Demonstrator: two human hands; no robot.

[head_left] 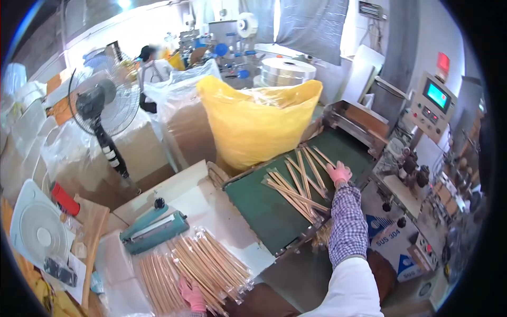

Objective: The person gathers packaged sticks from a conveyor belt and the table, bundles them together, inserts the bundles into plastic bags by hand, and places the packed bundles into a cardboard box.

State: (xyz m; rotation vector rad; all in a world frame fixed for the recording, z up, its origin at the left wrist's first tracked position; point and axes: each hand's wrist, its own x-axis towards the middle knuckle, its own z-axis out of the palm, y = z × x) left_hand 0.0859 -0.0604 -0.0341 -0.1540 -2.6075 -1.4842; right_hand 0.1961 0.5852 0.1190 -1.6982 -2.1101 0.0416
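My right hand (339, 173), in a pink glove, reaches over the green conveyor belt (251, 216). Its fingers are apart, beside the ends of several loose wrapped chopsticks (298, 182) that lie crossed on the belt. My left hand (193, 296), also gloved in pink, rests at the near edge of a wide row of chopsticks in clear wrappers (206, 259) on the white table. Its fingers lie apart against the sticks, and the wrist is cut off by the lower frame edge. A checked sleeve covers my right forearm.
A teal bag sealer (154, 232) stands behind the row. Beyond the belt is a large yellow bag (259, 124). A fan (103, 98) stands at left, a machine with a control panel (433, 103) at right. A person (153, 68) sits far back.
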